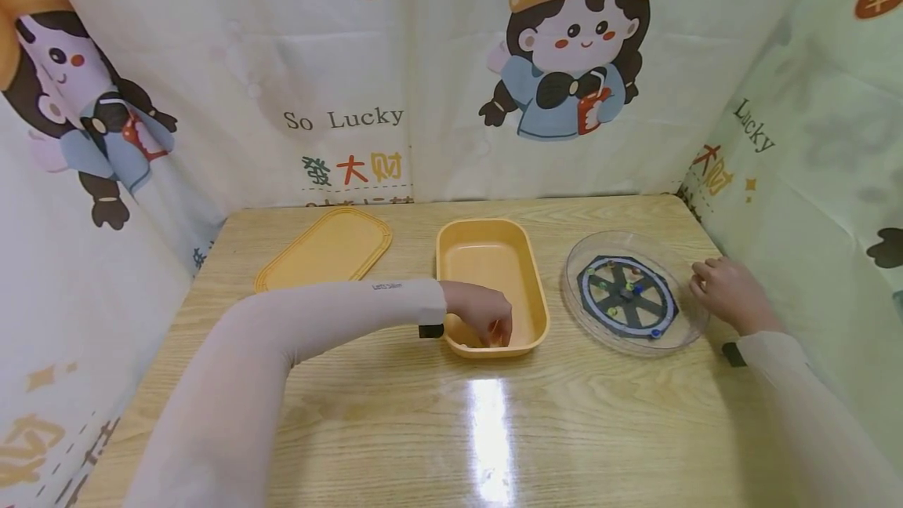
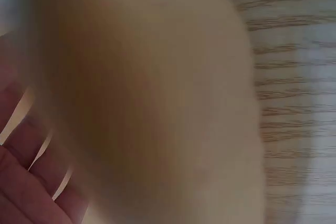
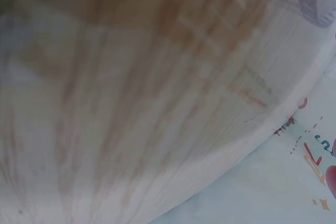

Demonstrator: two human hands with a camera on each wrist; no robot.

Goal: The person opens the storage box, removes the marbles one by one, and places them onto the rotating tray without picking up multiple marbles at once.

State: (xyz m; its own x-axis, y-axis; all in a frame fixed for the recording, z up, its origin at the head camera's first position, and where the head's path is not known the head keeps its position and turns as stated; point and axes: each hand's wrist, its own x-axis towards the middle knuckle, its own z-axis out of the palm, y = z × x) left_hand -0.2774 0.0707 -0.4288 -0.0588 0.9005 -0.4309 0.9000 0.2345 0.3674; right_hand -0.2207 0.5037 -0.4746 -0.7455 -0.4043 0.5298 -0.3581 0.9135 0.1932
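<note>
My left hand (image 1: 483, 310) reaches down into a deep yellow-orange tray (image 1: 531, 281), close to its front wall, fingers pointing down and bent. In the left wrist view the tray's blurred wall (image 2: 157, 98) hides most of that hand; several fingers (image 2: 26, 140) show at the lower left. Whether they hold something is hidden. On the right, my right hand (image 1: 730, 292) grips the right rim of a clear round dish (image 1: 694, 328) with curled fingers. Inside the dish lies a dark wheel-shaped pattern with a pale ring (image 1: 624, 296). Small coloured marbles are scattered over it, including a blue marble (image 1: 656, 333).
A flat yellow-orange lid (image 1: 328, 249) lies at the back left of the wood-grain table (image 1: 381, 429). Printed curtains (image 1: 437, 61) hang behind and on both sides, near the table's edges. A bright reflection shows on the table in front of the tray.
</note>
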